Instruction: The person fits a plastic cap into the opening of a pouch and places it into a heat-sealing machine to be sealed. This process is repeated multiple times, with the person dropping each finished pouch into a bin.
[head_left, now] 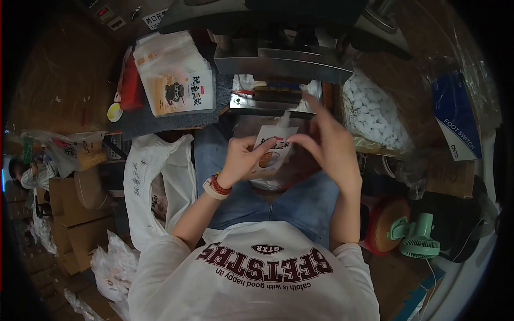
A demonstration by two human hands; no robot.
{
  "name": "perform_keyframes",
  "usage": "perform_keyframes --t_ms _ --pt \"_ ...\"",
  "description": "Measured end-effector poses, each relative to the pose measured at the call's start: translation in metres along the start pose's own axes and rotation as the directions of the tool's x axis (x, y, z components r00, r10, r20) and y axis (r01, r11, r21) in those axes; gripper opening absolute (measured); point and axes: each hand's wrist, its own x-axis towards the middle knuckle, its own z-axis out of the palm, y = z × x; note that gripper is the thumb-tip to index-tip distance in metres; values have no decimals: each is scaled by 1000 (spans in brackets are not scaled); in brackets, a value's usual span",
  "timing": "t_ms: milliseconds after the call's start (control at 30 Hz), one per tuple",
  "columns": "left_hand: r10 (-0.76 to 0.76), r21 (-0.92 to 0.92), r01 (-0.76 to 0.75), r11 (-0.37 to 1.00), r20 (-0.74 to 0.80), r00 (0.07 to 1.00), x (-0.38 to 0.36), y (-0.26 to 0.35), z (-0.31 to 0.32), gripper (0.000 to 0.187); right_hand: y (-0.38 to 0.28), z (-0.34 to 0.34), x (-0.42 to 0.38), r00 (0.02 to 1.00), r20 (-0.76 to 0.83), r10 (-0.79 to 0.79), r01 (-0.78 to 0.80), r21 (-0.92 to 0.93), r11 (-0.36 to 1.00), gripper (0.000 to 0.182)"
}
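My left hand [241, 158], with a red bead bracelet at its wrist, pinches a printed spout pouch [273, 152] between thumb and fingers. The pouch's pale spout [285, 119] points away from me, close under the metal front plate [257, 102] of a machine. My right hand [331, 145] is at the pouch's right side, its thumb tip right at the edge. Its fingers are spread apart and reach up beside the plate, the fingertips somewhat smeared by motion. Below the pouch, a clear plastic bag [276, 183] hangs between my knees.
A stack of flat printed pouches [176, 80] lies on a blue-grey cloth [142, 122] at the left. To the right stands a bag of small white caps [372, 109]. A white sack [142, 187] hangs by my left leg. A green fan [420, 241] and round stool [383, 227] are at right.
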Motion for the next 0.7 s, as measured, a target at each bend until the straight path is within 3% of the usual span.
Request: perform_keyframes --t_ms 67,100,133,167,200,233,267,300,367,433,467,500,533,567,600,633,700 --pt "-214 -147 207 967 -34 976 17 -5 7 23 3 -20 -5 938 -239 250 -216 157 964 48" --pt "-278 -354 257 899 -7 961 27 7 8 25 8 -27 -5 894 -325 310 -278 142 950 44" --pt "-285 -357 264 896 -7 959 36 16 8 25 16 -32 -3 837 -412 360 -336 131 933 40" --pt "-312 -501 277 820 14 950 46 24 7 24 26 -36 0 781 -433 450 -469 70 880 34" --pt "-334 -631 282 722 39 942 55 27 6 23 53 -29 0 782 -432 449 -468 68 881 34" --pt "-331 -651 302 696 82 940 61 20 3 24 90 -12 -5 826 -471 310 -459 -244 854 31" --pt "-334 -651 304 696 81 939 61 18 4 24 109 -2 -8 871 -462 166 -421 -530 736 28" --pt "-343 -665 308 681 82 936 61 18 5 25 109 -2 -8 871 -462 167 -421 -527 738 28" --pt "-353 -680 304 668 70 933 65 17 3 26 109 1 -6 886 -297 357 -443 -312 840 29" --pt "-342 -509 334 793 81 936 63 18 -4 30 105 -1 -6 888 -285 361 -443 -321 837 27" --pt "-337 -321 345 882 83 938 62 20 -16 37 105 -3 -4 889 -290 354 -442 -337 831 25" --pt "-334 -323 341 883 78 939 61 19 -29 37 108 -3 -3 891 -291 349 -437 -338 833 25" --pt "30 246 43 968 -283 959 58 16 -42 40 113 -1 -3 901 -324 288 -407 -400 821 24" --pt "508 783 -64 618 -336 793 54 13 -56 45 115 1 -5 907 -352 231 -383 -459 802 23" --pt "507 785 -67 616 -330 796 45 5 -72 45 116 0 -4 905 -354 237 -388 -456 801 23" --pt "450 903 30 429 -243 859 34 -8 -86 48 117 -3 -1 912 -343 226 -368 -435 822 22" --pt "372 973 102 206 -174 912 11 -20 -105 52 115 -4 1 918 -335 211 -344 -413 843 21"
